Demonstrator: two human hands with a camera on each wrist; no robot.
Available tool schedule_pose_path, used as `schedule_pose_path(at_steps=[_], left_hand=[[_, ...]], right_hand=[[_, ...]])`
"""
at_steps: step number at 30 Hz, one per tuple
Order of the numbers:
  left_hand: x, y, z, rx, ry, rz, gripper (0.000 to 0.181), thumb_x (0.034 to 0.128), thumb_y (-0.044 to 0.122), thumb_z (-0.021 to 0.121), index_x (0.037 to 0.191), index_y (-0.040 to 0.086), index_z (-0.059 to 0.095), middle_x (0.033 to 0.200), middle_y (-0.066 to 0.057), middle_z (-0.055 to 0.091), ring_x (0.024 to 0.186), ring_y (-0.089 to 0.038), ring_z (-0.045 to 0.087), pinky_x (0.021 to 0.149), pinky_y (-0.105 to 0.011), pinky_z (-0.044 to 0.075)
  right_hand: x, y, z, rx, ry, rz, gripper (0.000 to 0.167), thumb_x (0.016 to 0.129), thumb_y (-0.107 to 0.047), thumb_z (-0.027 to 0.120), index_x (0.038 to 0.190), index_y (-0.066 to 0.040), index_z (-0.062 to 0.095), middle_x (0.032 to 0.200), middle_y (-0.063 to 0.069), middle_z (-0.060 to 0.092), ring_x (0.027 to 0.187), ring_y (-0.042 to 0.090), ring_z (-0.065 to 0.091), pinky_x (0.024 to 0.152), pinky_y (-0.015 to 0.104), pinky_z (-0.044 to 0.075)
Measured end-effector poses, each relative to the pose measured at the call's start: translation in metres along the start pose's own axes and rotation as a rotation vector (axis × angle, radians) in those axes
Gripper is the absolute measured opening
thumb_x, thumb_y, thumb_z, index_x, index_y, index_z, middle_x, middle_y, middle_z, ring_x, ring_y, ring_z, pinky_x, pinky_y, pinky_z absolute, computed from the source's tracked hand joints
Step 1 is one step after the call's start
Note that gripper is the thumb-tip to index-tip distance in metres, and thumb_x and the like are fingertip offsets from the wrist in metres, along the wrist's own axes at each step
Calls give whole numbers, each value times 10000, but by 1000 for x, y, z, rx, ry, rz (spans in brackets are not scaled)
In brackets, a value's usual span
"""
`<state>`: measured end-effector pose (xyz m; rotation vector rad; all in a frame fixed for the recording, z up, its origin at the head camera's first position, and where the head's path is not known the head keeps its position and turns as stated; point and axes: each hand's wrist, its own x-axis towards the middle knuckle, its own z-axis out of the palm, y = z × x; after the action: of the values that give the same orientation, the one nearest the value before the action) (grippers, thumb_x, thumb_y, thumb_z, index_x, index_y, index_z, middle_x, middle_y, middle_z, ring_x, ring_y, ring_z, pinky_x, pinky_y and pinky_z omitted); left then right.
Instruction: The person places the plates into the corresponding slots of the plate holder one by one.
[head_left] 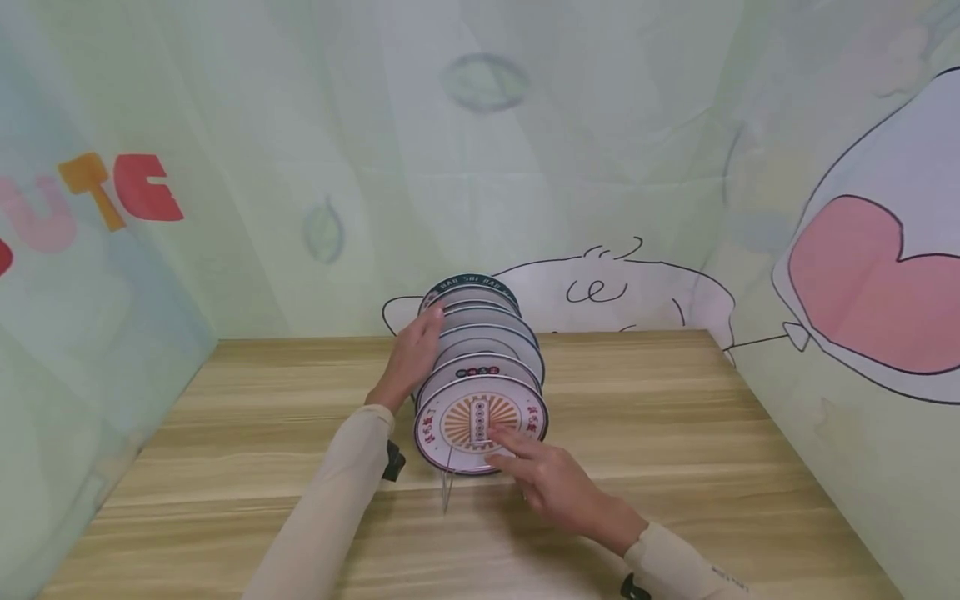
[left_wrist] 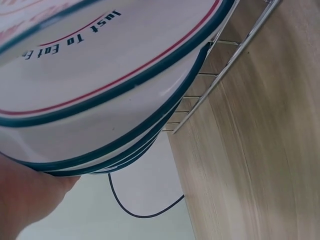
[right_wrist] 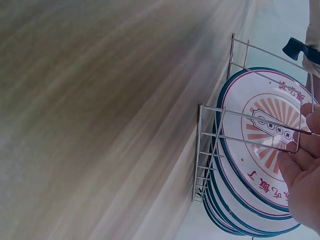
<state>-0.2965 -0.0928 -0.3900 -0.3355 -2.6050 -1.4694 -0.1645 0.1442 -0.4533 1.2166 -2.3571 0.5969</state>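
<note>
Several round white plates (head_left: 480, 408) with dark green rims stand on edge, one behind another, in a silver wire plate rack (right_wrist: 210, 135). Red lettering and an orange sunburst mark the front plate's face. My left hand (head_left: 411, 354) holds a plate by its left rim toward the back; most of its fingers are hidden behind the rims in the left wrist view. At the front, my right hand (head_left: 558, 483) grips the rack's wire loop, its fingertips against the front plate (right_wrist: 265, 165).
The rack stands on a wood-grain table (head_left: 637, 417). A pale patterned curtain (head_left: 600, 150) encloses the back and both sides. Two thin prongs (head_left: 447, 492) of the rack stick out below the front plate.
</note>
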Motion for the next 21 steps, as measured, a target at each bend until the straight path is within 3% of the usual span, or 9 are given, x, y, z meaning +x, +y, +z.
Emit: schedule_pose_path(at_steps=[21], left_hand=[[14,-3,2,8,-1,-14,633,1056,540,174,1557,199,357,1639,-39,319,1540,-258,241,1270,-427,167]], right_hand=[[8,12,2,-12,0,15,297,890,6,637,1144,-98,750,1382,137,625,1286,275,605,1045,375,500]])
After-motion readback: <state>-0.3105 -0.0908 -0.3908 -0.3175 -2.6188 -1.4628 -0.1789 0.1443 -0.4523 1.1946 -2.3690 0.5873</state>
